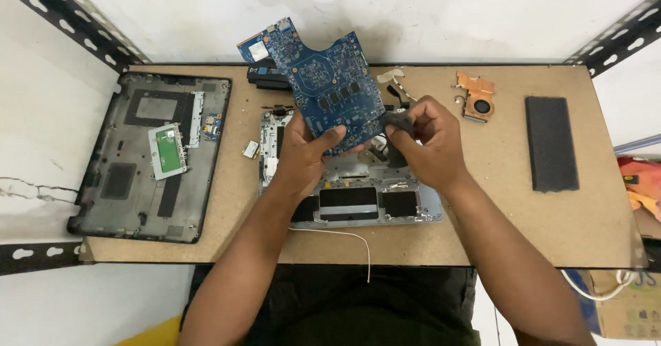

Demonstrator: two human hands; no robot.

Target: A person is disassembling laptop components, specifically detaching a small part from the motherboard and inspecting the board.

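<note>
Blue circuit board held up over the opened laptop.

I see my left hand (303, 154) clamped on the blue circuit board (323, 88), tilted above the silver laptop chassis (358, 198) on the counter (482, 208); my right hand (427, 143) pinches a small dark part (398, 120) at the board's edge.

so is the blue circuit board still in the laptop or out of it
Out. The blue circuit board is lifted above the open laptop base, gripped by the left hand, with the right hand pinching its edge.
</note>
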